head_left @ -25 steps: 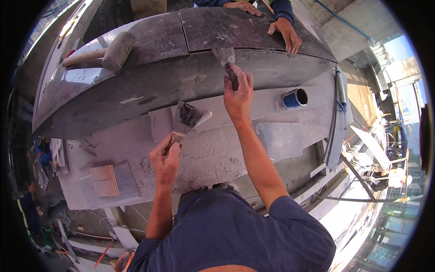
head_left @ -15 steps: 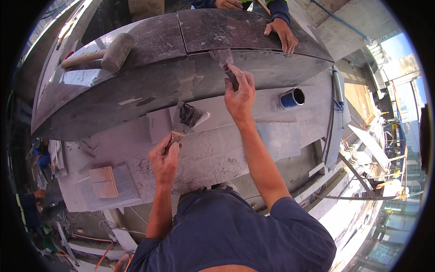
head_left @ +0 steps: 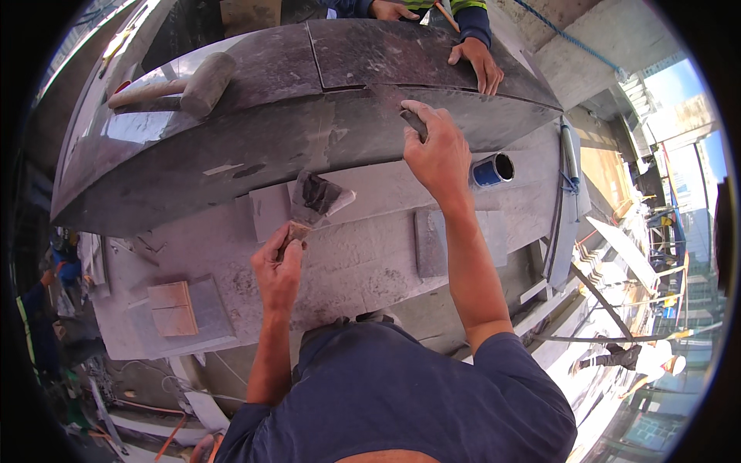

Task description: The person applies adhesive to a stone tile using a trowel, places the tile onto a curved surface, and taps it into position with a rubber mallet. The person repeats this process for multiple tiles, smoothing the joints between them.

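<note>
My left hand [head_left: 279, 266] is closed round the handle of a broad putty knife [head_left: 319, 194], whose blade carries a dark paste. In my right hand [head_left: 438, 154] is a second, narrower putty knife [head_left: 415, 119]. Its blade lies at the seam under the dark stone slab [head_left: 378, 54], above the grey stone face [head_left: 262, 162]; the blade is smeared in the picture. Just right of that wrist stands an open blue can [head_left: 492, 169]. Across the slab, a co-worker's hand [head_left: 480, 63] rests on its right end, and the other hand [head_left: 394, 10] shows at the top edge.
A mallet [head_left: 202, 86] lies on the slab's left part. Wooden blocks [head_left: 174, 309] sit on a grey tile at the lower left of the ledge [head_left: 231, 255]. Another grey tile [head_left: 429, 243] lies beside my right forearm. People work at both far sides.
My right hand has moved right along the seam with its putty knife. The left hand stays nearly where it was. The co-worker's hand still rests on the slab.
</note>
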`<state>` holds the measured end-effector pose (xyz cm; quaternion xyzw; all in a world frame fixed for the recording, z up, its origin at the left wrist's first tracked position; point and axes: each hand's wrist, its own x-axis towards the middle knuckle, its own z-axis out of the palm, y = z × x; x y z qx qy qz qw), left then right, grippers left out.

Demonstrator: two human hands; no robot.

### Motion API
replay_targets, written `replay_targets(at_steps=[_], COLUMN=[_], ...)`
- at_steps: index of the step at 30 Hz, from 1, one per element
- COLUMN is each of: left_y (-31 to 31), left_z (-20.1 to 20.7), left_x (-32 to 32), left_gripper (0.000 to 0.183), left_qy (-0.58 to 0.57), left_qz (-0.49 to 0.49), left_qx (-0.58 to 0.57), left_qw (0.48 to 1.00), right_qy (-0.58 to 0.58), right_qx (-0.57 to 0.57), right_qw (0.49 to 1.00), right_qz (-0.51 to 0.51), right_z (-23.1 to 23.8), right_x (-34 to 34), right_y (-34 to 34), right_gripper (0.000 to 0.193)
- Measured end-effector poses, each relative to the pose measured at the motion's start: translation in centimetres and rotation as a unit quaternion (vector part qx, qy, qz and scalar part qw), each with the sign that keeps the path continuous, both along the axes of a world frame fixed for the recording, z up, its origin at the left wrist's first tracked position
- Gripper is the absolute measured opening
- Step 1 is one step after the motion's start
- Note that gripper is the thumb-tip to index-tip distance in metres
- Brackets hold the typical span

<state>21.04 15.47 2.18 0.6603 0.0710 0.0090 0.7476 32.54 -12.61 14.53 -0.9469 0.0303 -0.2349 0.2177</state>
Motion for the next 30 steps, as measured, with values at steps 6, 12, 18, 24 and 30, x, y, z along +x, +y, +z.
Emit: replay_targets(at_steps=[6,12,18,24,30], left_y=[0.5,0.8,1.1,1.2,1.1], left_z=[-0.3,-0.1,-0.2,-0.3,0.0], left_x=[-0.1,-0.4,-0.6,-0.5,0.1], left_gripper=[0.037,0.038,0.038,0.038,0.038], left_qy=[-0.005,0.0,0.004,-0.005,-0.012], left_qz=[-0.002,0.003,0.001,0.004,0.004], left_qx=[0.001,-0.007,-0.004,-0.012,-0.003], left_qw=[1.0,1.0,1.0,1.0,1.0], right_qy=[0.032,0.042,0.06,0.097,0.036], right_qx=[-0.012,-0.054,-0.086,-0.077,0.174], right_qw=[0.999,0.997,0.994,0.992,0.979], right_qz=[-0.012,-0.025,-0.028,-0.036,0.1], right_z=[1.1,1.3,2.3,2.8,-1.9], right_x=[0.2,0.2,0.0,-0.4,-1.3], right_y=[0.3,1.3,1.8,1.4,-1.6], right_gripper=[0.041,0.041,0.043,0.042,0.036])
